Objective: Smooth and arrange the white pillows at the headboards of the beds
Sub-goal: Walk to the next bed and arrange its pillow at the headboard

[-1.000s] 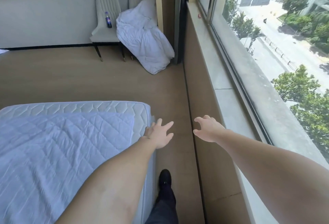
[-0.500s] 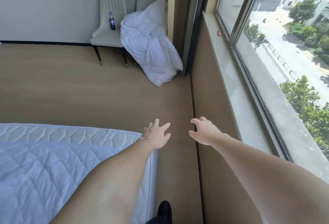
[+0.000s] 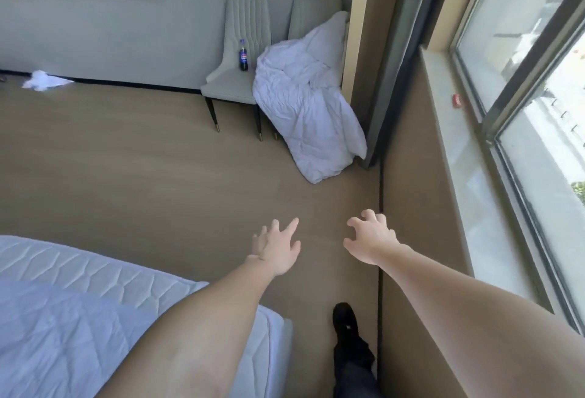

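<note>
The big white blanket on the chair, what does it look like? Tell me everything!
The crumpled white quilted duvet is soft, puffy cloth full of wrinkles. It is heaped on the right pale padded chair in the corner, leaning against its back. Its lower end spills down onto the tan floor. No hand touches it.

mattress (image 3: pixel 95 274): white quilted cloth, matt | duvet (image 3: pixel 304 106): white crumpled cloth | floor (image 3: pixel 142 160): matt wood-look, smooth | chair (image 3: pixel 234 81): smooth pale upholstery | windowsill (image 3: pixel 456 132): smooth pale stone-like
</note>
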